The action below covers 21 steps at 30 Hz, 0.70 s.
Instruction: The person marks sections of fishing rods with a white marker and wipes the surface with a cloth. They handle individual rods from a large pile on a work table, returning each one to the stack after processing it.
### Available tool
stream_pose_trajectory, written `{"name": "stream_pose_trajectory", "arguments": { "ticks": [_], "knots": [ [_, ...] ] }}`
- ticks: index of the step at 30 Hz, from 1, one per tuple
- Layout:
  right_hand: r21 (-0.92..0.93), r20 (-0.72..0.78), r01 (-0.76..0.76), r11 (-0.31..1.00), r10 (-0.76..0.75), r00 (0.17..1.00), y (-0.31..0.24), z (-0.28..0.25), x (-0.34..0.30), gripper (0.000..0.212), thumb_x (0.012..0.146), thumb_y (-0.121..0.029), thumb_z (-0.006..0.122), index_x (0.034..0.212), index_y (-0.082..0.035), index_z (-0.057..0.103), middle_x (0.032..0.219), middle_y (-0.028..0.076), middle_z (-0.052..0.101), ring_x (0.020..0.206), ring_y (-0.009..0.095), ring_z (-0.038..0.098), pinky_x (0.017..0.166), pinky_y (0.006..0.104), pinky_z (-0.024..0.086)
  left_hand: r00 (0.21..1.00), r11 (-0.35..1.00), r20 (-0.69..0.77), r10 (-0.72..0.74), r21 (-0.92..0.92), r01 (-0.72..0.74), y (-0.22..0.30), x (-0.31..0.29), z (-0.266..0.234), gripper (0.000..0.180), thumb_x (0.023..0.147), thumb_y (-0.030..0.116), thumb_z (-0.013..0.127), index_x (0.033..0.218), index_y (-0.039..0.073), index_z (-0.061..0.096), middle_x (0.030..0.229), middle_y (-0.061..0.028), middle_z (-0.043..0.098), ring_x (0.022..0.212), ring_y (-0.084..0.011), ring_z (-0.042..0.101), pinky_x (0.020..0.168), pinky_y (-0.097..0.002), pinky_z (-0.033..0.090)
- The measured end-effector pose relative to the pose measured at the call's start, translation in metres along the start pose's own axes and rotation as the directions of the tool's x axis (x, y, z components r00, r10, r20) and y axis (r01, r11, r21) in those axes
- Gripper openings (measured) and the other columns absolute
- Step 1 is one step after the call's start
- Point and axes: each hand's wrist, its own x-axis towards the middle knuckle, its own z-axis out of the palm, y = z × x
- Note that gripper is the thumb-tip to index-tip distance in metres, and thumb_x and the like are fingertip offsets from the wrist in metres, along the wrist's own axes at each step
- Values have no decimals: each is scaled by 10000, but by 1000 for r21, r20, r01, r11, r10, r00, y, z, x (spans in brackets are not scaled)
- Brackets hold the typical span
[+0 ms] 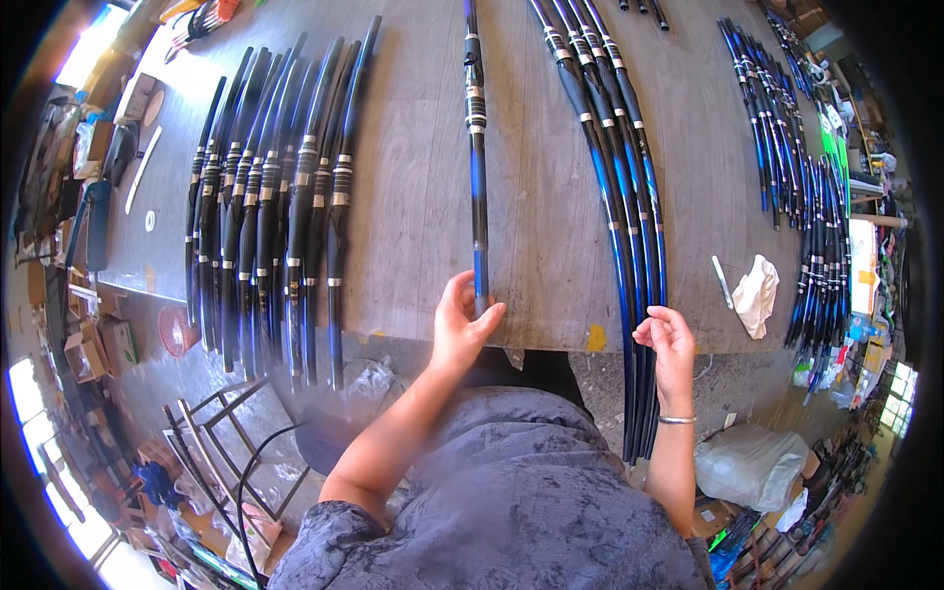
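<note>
A single black and blue rod section (477, 157) lies lengthwise down the middle of the grey wooden table (413, 197). My left hand (462, 324) grips its near end at the table's front edge. My right hand (669, 339) holds a bundle of several black and blue rods (629, 226) that overhangs the front edge on the right. A silver bracelet sits on my right wrist.
A row of several black rod butts (275, 216) lies on the left of the table. More blue rods (777, 118) lie at the far right, with a white rag (755, 293) and a small pen-like tool (722, 282) near them. A metal stool frame (226, 433) stands below left.
</note>
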Motion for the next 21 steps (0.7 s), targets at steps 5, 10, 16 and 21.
{"name": "stream_pose_trajectory", "arguments": {
  "ticks": [5,10,16,21],
  "knots": [
    [-12,40,21,1000,-21,999,4,0,1,250,969,-182,577,1133,6,577,864,52,643,796,133,630,751,273,525,1000,998,9,-21,-60,22,-2,-2,-3,479,784,-4,754,1183,1,487,916,-29,623,812,-83,588,737,-227,480],
    [-48,72,35,998,-31,997,4,5,0,234,979,-181,555,1129,-3,579,851,46,631,777,130,621,740,277,523,1000,994,-13,-6,-112,5,-3,-4,-2,526,754,11,792,1187,3,492,928,-35,623,776,-88,589,635,-218,477],
    [-67,78,25,997,-19,997,10,0,-5,238,976,-183,560,1126,1,577,845,45,630,777,126,620,743,277,522,999,993,-24,36,-108,-39,-6,-2,-3,542,743,7,800,1189,6,493,924,-33,616,738,-80,572,564,-205,457],
    [-67,53,15,998,-11,999,14,-5,-10,239,972,-181,566,1128,0,576,843,44,634,777,123,620,745,274,521,999,995,-26,30,-91,-32,-5,-3,-2,560,731,-4,805,1189,6,482,930,-34,612,747,-83,573,580,-207,464]
  ]
}}
